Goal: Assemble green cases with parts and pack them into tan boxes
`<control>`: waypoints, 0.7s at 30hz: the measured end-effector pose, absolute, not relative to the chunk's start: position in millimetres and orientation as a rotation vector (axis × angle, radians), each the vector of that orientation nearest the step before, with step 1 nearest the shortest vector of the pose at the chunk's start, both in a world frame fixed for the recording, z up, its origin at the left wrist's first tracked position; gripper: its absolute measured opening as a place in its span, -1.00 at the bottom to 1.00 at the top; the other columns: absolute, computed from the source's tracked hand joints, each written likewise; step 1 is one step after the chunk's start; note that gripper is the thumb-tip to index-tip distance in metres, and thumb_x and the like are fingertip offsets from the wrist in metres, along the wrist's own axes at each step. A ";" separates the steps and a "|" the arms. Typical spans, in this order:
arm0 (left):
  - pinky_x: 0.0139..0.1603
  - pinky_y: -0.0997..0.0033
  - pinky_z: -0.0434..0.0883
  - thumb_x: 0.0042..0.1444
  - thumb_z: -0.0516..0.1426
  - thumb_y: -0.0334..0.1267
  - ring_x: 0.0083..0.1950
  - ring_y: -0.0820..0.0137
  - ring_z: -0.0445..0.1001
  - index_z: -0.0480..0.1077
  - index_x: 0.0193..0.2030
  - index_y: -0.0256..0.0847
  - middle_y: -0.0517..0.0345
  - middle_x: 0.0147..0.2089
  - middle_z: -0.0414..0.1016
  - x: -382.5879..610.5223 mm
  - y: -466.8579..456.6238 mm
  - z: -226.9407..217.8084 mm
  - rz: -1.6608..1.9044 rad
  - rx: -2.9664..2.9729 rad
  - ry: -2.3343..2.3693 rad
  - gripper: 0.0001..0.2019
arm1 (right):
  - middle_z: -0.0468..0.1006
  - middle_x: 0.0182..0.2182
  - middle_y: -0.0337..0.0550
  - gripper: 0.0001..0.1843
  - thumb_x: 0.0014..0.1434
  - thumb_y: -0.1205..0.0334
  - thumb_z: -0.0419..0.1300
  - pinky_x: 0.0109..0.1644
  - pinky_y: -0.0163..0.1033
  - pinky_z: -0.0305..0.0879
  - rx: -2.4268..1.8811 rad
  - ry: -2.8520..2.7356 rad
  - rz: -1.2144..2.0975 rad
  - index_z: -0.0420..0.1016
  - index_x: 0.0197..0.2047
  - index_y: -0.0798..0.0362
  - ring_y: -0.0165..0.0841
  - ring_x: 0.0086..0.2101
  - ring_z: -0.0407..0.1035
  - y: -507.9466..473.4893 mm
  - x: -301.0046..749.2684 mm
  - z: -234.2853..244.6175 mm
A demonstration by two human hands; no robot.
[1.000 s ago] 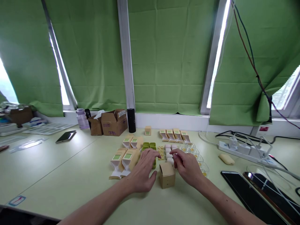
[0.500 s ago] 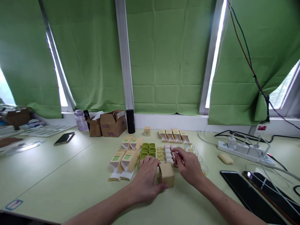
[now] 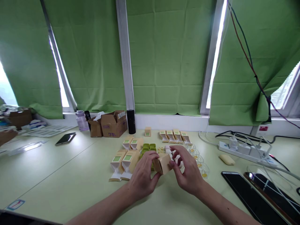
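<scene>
A small brown cardboard box (image 3: 164,164) is tilted and raised a little over the table between both hands. My left hand (image 3: 144,173) grips its left side, fingers over the top and thumb below. On its right edge my right hand (image 3: 187,167) closes, thumb against the box and fingers curled; a bit of white shows between them. Behind the hands sit green square cups (image 3: 149,147), small yellow pieces (image 3: 161,150) and white pieces (image 3: 167,148), partly hidden. Clear cups with yellow bits (image 3: 204,170) line up right of my right hand. Opened boxes with green labels (image 3: 128,157) lie to the left.
More opened boxes (image 3: 172,136) and one closed box (image 3: 147,131) stand toward the wall. Cartons (image 3: 114,124), a black cylinder (image 3: 131,122) and a phone (image 3: 65,138) are left. A power strip (image 3: 243,150), an earbud-like case (image 3: 227,159) and dark tablets (image 3: 248,193) lie right. Another person's hand (image 3: 7,136) shows far left.
My left hand has lifted the small box off the table and tilted it. My right hand has moved from the white pieces to the box's right edge.
</scene>
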State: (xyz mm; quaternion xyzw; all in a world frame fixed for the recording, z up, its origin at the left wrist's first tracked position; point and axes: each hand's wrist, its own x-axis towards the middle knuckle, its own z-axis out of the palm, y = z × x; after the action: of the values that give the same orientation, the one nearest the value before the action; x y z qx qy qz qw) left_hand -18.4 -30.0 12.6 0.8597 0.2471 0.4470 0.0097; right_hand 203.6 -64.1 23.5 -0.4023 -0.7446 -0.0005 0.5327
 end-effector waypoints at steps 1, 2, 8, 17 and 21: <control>0.17 -0.03 0.55 0.22 0.21 -0.44 0.23 0.04 0.50 0.19 0.24 -0.09 -0.16 0.19 0.44 -18.2 -29.3 12.0 1.421 2.719 0.775 -0.50 | 0.50 0.15 0.12 -0.51 0.37 0.24 0.13 -0.20 -0.10 0.59 -0.946 -1.800 -0.012 0.29 0.34 -0.05 -0.18 -0.14 0.53 -66.5 201.0 23.3; 0.15 -0.02 0.57 0.23 0.22 -0.43 0.21 0.05 0.51 0.19 0.24 -0.09 -0.16 0.17 0.44 -17.9 -28.6 11.5 1.443 2.756 0.780 -0.52 | 0.45 0.20 0.15 -0.46 0.36 0.26 0.13 -0.12 -0.05 0.62 -0.940 -1.826 -0.024 0.25 0.38 -0.06 -0.13 -0.06 0.53 -68.9 198.4 23.1; 0.11 0.03 0.58 0.28 0.17 -0.48 0.14 0.09 0.54 0.24 0.21 -0.10 -0.10 0.12 0.48 -15.4 -27.7 11.6 1.509 2.962 0.815 -0.59 | 0.32 0.34 0.20 -0.32 0.34 0.38 0.08 0.33 0.21 0.45 -0.942 -1.918 -0.156 0.07 0.48 -0.03 0.03 0.37 0.25 -77.5 185.3 17.9; 0.08 0.05 0.60 0.28 0.10 -0.52 0.15 0.06 0.51 0.23 0.28 -0.18 -0.16 0.12 0.49 -13.4 -29.2 12.5 1.500 3.072 0.813 -0.55 | 0.30 0.36 0.21 -0.24 0.28 0.46 0.07 0.31 0.22 0.49 -0.946 -1.920 -0.229 0.02 0.50 -0.02 0.04 0.39 0.23 -75.6 180.1 11.6; 0.07 0.05 0.61 0.30 0.07 -0.52 0.14 0.07 0.52 0.23 0.29 -0.21 -0.17 0.12 0.49 -10.5 -31.1 15.3 1.459 3.054 0.821 -0.56 | 0.32 0.31 0.22 -0.26 0.26 0.49 0.09 0.31 0.24 0.48 -0.935 -1.899 -0.206 0.05 0.46 -0.01 0.04 0.34 0.27 -73.1 179.0 10.8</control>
State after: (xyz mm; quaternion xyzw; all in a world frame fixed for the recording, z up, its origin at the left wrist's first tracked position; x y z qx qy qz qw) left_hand -10.5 -31.1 15.3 0.8642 0.2323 0.4128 -0.1698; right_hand 179.0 -73.1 10.8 -0.3843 -0.7804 -0.0845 0.4860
